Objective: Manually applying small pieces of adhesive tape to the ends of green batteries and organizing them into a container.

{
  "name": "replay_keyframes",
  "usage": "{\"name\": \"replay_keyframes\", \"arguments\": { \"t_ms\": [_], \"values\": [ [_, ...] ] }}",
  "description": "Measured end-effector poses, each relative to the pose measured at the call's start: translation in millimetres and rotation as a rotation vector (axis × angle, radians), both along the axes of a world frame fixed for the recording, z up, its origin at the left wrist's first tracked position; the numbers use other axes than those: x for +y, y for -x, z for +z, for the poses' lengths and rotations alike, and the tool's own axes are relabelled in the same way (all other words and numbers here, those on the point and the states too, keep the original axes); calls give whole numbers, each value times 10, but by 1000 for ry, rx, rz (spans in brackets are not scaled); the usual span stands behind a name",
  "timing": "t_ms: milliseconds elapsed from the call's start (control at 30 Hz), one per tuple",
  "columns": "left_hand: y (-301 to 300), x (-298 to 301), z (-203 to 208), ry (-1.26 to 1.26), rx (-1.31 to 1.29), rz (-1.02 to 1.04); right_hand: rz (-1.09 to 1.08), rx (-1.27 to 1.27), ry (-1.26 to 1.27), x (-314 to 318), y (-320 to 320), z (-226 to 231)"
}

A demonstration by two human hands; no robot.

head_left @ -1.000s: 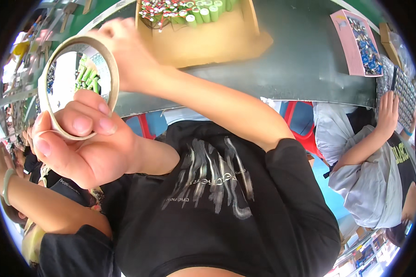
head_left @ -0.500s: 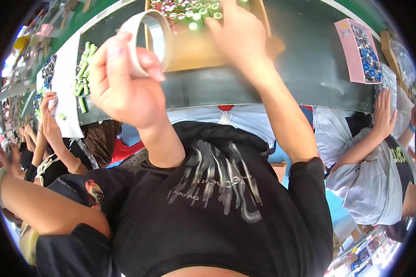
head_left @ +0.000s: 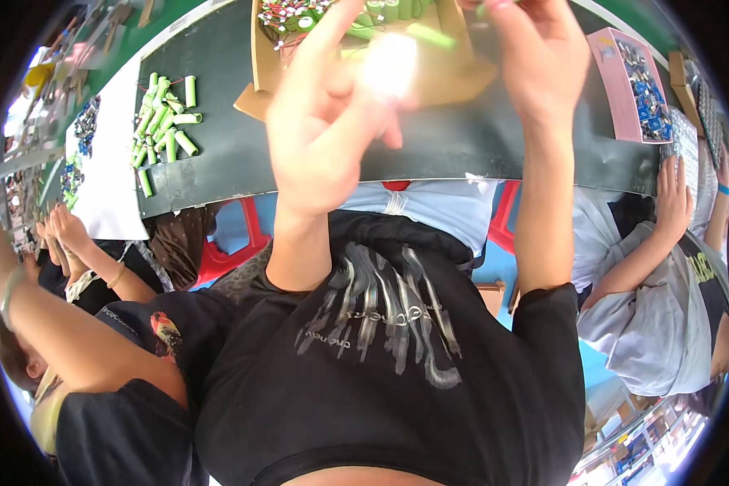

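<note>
L hand (head_left: 317,130) (in glare) & R hand (head_left: 549,69) apart nr cardboard box (head_left: 265,63); can't tell either grip.

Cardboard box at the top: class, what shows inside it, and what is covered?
Inside the box are green cylinders and red wires with white plugs. The left hand hides part of the contents; the picture's top edge cuts off the far end.

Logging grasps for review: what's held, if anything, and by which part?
Cannot be told: glare obscures any hold by the left hand; the top edge crops the right hand.
</note>
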State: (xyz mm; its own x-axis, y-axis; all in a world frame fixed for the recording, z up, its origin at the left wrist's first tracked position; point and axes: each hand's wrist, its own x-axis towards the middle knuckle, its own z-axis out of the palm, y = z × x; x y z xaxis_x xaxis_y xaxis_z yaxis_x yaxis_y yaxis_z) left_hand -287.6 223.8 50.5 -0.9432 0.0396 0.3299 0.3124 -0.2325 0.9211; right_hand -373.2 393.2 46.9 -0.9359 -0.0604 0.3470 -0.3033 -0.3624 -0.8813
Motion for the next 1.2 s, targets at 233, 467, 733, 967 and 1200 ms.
{"name": "replay_keyframes", "arguments": {
  "t_ms": [233,467,733,967,1200],
  "values": [
    [595,-3,-389,-449,993,-435,-4,145,-414,-300,-178,188],
    [184,-291,-208,-525,892,-354,-235,680,-1140,-415,-63,105],
    [-156,-284,-4,68,-18,170,-63,78,-1169,-214,201,283],
    [-140,-184,53,105,4,54,-127,62,-942,113,174,428],
    [-192,-157,32,173,18,16,205,-45,-717,-170,-577,399]
  ]
}}
